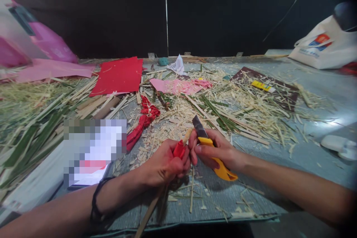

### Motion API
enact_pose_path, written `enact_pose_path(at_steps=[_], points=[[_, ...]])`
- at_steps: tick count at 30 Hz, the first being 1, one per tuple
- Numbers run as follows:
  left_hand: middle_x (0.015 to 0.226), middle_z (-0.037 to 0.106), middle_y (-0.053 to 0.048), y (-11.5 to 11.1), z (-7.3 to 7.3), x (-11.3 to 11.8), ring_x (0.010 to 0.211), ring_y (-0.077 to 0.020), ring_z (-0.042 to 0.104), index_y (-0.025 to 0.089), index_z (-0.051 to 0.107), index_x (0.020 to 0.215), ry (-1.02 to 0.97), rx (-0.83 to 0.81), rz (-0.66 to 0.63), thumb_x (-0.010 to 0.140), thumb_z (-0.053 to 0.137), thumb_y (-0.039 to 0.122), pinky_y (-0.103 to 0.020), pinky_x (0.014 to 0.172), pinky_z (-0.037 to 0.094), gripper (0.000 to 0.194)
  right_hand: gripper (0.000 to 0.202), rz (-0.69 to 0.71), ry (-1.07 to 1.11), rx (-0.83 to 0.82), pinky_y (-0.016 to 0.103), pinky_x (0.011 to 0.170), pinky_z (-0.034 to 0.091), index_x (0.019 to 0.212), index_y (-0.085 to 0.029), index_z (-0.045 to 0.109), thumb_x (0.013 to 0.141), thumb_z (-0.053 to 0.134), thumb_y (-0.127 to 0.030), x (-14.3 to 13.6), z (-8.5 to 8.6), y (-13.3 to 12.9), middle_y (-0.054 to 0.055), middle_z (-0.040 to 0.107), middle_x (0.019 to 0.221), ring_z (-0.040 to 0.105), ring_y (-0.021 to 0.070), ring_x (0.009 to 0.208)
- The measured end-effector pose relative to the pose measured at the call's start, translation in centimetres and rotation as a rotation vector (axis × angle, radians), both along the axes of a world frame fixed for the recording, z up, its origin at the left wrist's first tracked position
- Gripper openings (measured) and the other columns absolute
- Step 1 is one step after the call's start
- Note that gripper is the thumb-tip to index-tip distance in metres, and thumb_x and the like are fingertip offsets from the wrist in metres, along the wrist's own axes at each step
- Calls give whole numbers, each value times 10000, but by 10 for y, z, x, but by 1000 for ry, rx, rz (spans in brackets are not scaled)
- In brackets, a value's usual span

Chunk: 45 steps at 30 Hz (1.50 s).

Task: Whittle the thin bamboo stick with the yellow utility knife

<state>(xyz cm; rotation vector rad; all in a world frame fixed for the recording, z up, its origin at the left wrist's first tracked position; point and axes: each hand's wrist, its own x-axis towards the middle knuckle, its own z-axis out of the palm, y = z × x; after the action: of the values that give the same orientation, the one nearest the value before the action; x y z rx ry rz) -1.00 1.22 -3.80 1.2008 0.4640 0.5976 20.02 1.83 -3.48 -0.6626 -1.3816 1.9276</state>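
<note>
My left hand [170,161] is closed round a thin wooden strip [150,208] with red paper [179,149] wrapped about it near the top. The strip's pale tip [186,136] sticks up past the red paper, and its lower end runs down toward the table's front edge. My right hand [213,148] grips a yellow utility knife [223,171], its dark blade pointing up and away. The fingertips of my right hand are close beside the strip's tip and the left fingers. Whether they touch the strip is hard to tell.
Shavings [156,137] and green strips [220,119] litter the table. Twisted red paper [142,124], red sheets [118,76] and pink paper [178,86] lie beyond my hands. A blurred-out bright screen [97,152] is at left. A yellow tube [262,86] and white bag [326,44] are at right.
</note>
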Motion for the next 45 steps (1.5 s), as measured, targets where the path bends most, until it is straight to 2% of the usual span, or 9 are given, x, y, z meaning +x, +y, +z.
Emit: enact_pose_path(at_steps=[10,14,19,22,25,31,36,41,45], points=[[609,460,22,2,-8,-2,518,-101,376,148,670,884,16,-66,5,865,667,610,-261,494,304,462,182,7,18,5,143,371,315,1012,-159,600,954,674,-315,1,-1,0,30,682,773,419,33,416],[607,472,21,2,-7,-2,511,-98,384,142,666,872,22,-71,3,831,686,650,-259,496,320,510,178,11,11,-8,140,374,318,1003,-157,598,956,672,-313,1,0,0,31,686,771,425,35,417],[585,438,41,-5,4,3,490,-86,349,141,640,829,64,-27,53,697,593,881,-236,454,285,754,177,1,24,22,149,373,331,980,-144,608,952,673,-307,-1,-1,1,28,685,751,435,42,407],[551,452,33,-9,8,8,444,-84,347,152,622,768,150,-195,151,885,364,822,-220,420,265,728,249,8,60,12,172,354,308,941,-133,624,988,580,-373,-3,-2,3,31,679,682,412,54,362],[520,472,23,-9,8,10,410,-91,383,164,597,700,198,-289,148,941,274,774,-215,395,289,732,367,0,51,-44,197,341,283,943,-135,623,1006,472,-463,-5,0,4,51,691,646,396,74,329],[475,449,30,-9,9,9,380,-86,368,167,566,633,136,-330,163,971,357,689,-214,382,298,657,423,0,17,-81,209,357,271,940,-143,625,1017,421,-504,-6,3,4,36,680,621,397,79,331],[452,455,23,-8,2,7,374,-92,376,139,662,696,43,-283,171,987,405,536,-224,393,303,555,405,25,48,-72,193,346,273,987,-133,630,1027,423,-479,-5,-1,5,50,700,648,413,81,338],[470,480,1,-5,-7,4,375,-104,376,174,586,586,-12,-354,127,951,366,554,-245,384,285,571,397,28,61,-84,185,348,276,1013,-123,627,1027,427,-466,-5,-1,6,68,713,667,417,78,335],[468,478,-3,-4,-4,4,388,-104,397,186,543,546,-26,-344,121,910,387,553,-251,411,298,541,373,22,62,-96,187,353,286,1004,-125,625,1036,416,-432,-5,1,4,81,722,696,413,76,335]])
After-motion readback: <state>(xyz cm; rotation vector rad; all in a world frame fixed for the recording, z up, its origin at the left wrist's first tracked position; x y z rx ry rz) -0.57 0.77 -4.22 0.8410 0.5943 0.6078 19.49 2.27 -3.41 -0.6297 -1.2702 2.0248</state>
